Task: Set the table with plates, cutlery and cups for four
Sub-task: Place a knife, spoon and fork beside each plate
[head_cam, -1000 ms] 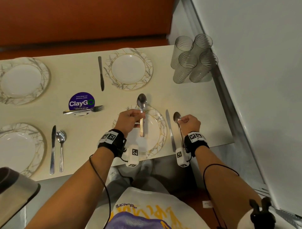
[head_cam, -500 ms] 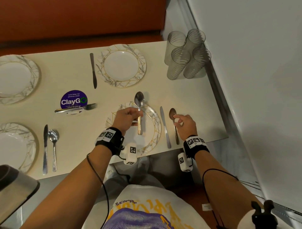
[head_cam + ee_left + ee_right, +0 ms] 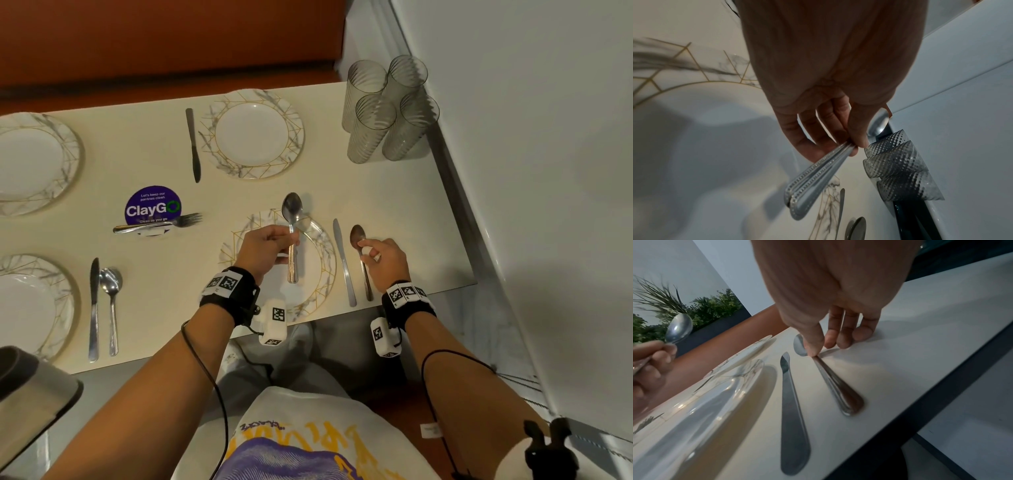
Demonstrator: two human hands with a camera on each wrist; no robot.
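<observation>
My left hand hovers over the near plate and grips what looks like two stacked spoons by the handles, bowls pointing away. My right hand is just right of that plate. Its thumb and index finger pinch the neck of a spoon that lies flat on the table beside a knife. The other fingertips touch the tabletop. The far plate has only a knife at its side.
Several ribbed clear cups stand clustered at the far right corner by the wall. A fork lies on a purple sticker. At the left are two more plates, the near one with a knife and a spoon.
My right hand has lowered its spoon onto the table beside the knife and its fingers have loosened from a fist to fingertips. The left hand has kept its hold over the plate.
</observation>
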